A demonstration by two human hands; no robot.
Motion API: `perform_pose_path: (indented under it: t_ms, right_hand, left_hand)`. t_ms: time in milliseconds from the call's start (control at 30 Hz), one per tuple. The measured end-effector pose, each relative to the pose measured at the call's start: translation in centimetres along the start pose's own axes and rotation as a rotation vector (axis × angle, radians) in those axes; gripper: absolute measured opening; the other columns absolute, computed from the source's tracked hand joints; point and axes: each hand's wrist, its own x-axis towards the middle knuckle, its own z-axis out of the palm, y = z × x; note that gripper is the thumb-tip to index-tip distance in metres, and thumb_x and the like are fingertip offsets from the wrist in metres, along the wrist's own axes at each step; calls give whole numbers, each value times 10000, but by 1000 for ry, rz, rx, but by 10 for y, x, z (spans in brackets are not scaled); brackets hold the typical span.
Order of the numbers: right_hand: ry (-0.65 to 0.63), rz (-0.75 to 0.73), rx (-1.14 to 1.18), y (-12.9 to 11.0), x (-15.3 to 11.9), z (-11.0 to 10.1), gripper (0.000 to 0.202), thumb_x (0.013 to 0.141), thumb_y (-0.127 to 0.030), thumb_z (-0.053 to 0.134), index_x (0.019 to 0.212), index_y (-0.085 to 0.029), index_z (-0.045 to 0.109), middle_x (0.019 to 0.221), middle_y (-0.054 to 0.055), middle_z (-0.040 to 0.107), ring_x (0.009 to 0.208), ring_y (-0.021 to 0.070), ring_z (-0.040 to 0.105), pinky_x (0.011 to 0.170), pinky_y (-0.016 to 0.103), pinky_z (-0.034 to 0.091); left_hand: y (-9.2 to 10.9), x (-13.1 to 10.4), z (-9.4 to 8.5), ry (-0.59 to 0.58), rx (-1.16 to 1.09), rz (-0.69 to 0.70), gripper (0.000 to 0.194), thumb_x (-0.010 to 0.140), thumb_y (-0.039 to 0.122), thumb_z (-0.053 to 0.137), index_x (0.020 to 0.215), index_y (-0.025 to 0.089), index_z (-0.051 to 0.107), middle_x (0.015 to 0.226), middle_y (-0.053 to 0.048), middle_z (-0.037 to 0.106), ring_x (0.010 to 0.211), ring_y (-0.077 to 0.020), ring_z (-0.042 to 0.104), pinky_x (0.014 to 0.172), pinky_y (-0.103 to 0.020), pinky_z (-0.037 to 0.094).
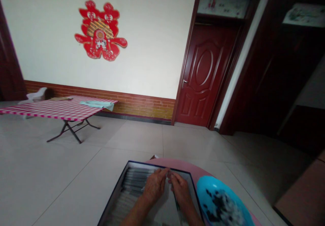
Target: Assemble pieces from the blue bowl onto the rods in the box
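Note:
My left hand (155, 182) and my right hand (180, 186) meet over a shallow, dark-rimmed box (162, 216). The fingertips of both hands are pinched close together near its far edge. A slim, dark, pen-like stick (177, 203) runs down from under my right hand, which is closed on it. What my left fingertips pinch is too small and blurred to name. In the box's left part lie rows of slim grey sticks (137, 178), with paler ones (122, 205) nearer to me.
Right of the box, a blue plastic basin (203, 185) holds small black and whitish pieces (223, 205). Both stand on a pink round table (175, 162). Across the tiled floor is a low folding table (56, 109) with a checked cover; a red door (203, 73) is beyond.

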Motion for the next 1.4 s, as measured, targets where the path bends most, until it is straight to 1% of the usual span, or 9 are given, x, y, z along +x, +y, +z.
perform_pose_path:
  t_ms: [200,300,400,500,600,767,1133,1267,1400]
  right_hand:
    - [-38,51,-60,-20,2,-23,368,731,-377,496,957,-174,703,910,82,736,787,235,670,647,315,514]
    - [6,-50,-196,-22,5,-60,335,720,-369,513,900,-178,721,893,77,742,841,243,666,766,341,509]
    - [78,-102,-375,-5,12,-109,305,686,-337,511,833,-196,738,908,71,747,904,243,660,856,341,479]
    - [147,-39,-552,19,17,-153,245,624,-297,532,735,-236,741,847,53,754,853,249,666,833,346,466]
    - [177,-15,-597,37,19,-178,135,562,-247,558,558,-260,692,670,34,730,741,257,649,772,356,451]
    - [203,-35,-630,53,17,-177,160,530,-198,584,385,-248,538,476,10,608,581,211,555,686,332,408]
    - [287,-102,-684,79,14,-174,140,492,-161,619,439,-259,534,547,42,594,611,236,549,679,366,401]
    - [290,-40,-704,60,25,-166,128,512,-183,608,438,-258,535,520,40,608,582,236,574,648,360,407]
    - [277,-28,-514,19,31,-133,55,570,-303,618,542,-256,627,597,22,681,632,237,629,679,354,454]
  left_hand:
    - [-9,-2,8,26,25,7,372,897,158,339,1186,185,573,851,-71,649,728,-176,637,666,-279,526]
    - [-14,-5,12,67,16,15,348,898,161,346,1157,187,577,880,-72,658,761,-180,648,687,-286,531]
    - [-18,-7,15,81,16,22,333,891,164,358,1140,192,578,896,-73,669,782,-182,654,707,-293,537]
    - [-18,-8,18,97,18,29,331,885,167,363,1135,206,577,897,-67,673,789,-179,659,718,-293,540]
    - [-16,-7,17,107,12,27,329,881,166,366,1124,214,582,904,-64,673,785,-179,663,713,-292,543]
    - [-15,-8,15,94,4,48,326,882,167,365,1122,213,582,889,-65,675,763,-180,662,690,-291,543]
    - [-8,-8,12,144,46,77,329,888,155,360,1117,213,589,806,-53,665,705,-169,649,647,-266,529]
    - [-6,-8,14,150,44,79,320,883,148,371,1111,213,586,792,-51,655,696,-171,641,637,-265,523]
    - [-5,-8,16,156,40,85,331,879,152,371,1126,217,581,796,-53,653,693,-176,637,636,-274,524]
